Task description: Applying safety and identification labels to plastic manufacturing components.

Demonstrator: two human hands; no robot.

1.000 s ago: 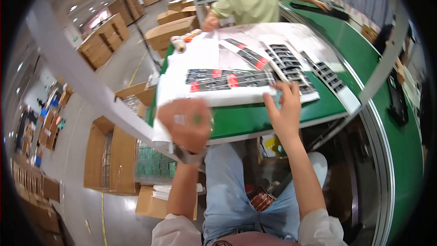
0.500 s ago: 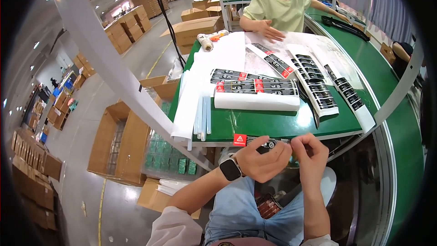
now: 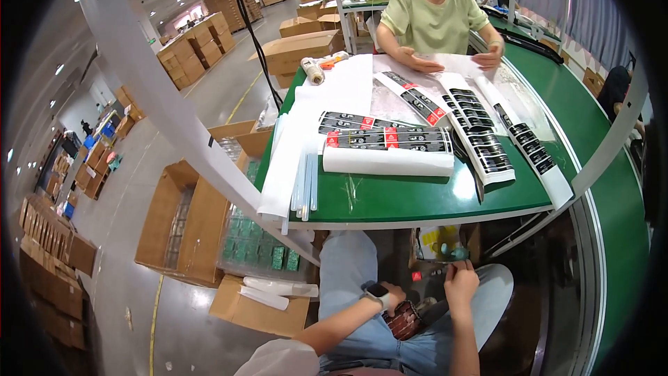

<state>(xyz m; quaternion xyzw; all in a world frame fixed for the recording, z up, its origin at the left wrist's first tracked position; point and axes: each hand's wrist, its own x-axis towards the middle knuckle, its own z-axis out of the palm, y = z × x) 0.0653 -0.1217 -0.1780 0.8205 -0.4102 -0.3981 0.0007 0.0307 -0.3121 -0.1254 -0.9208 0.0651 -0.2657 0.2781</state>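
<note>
Above my right thigh, my right hand (image 3: 461,284) is closed in a pinch on the end of a narrow black label strip (image 3: 436,273) with a red end, which sticks out to the left. Lower down, my left hand (image 3: 394,296), a watch on its wrist, reaches to a bundle of reddish-brown pieces (image 3: 403,325) between my thighs. Its fingers are mostly hidden, so I cannot tell whether they grip a piece. On the green table (image 3: 390,202) lie black-and-red label sheets (image 3: 390,139) on white backing, with more label strips (image 3: 480,129) to the right.
Translucent sticks (image 3: 305,184) lie at the table's left edge, near a glue gun (image 3: 314,71). Dark scissors (image 3: 479,179) rest among the labels. Cartons (image 3: 184,230) with green parts stand at left; an open box (image 3: 440,242) sits under the table. A co-worker (image 3: 435,24) sits opposite.
Both hands have dropped from the table edge toward my lap and parted. The label strip stays with the right hand; the left has let go of it. The co-worker has turned toward the table.
</note>
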